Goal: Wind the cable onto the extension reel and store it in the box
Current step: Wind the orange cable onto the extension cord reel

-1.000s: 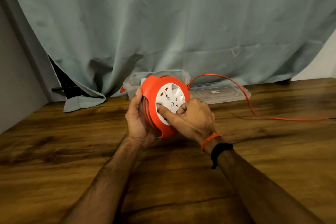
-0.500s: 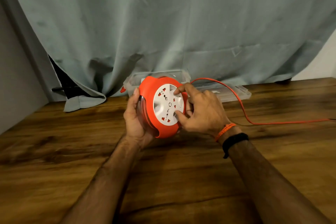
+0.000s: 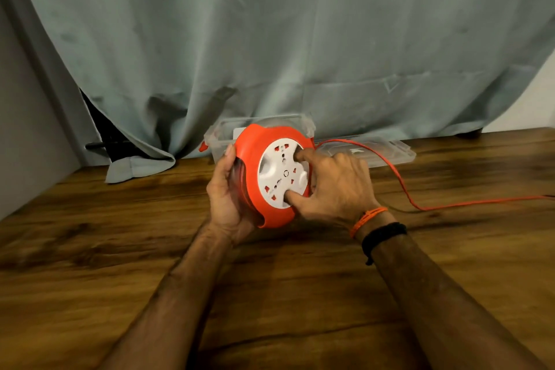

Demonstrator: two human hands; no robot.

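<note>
You held the orange extension reel [image 3: 271, 174] on edge above the middle of the wooden worktop [image 3: 90, 249], its white socket face [image 3: 282, 176] turned toward you. Your left hand [image 3: 228, 198] cupped its left rim, fingers curled round the back. Your right hand [image 3: 333, 186] pinched the white face, thumb pressed in low and a fingertip in near the top. The orange cable [image 3: 402, 186] left the reel's upper right, looped down and ran along the worktop toward its right edge. The clear box [image 3: 219, 137] stood just behind the reel at the back edge, against the curtain [image 3: 270, 39], its lid [image 3: 390, 153] lying flat to the right.
</note>
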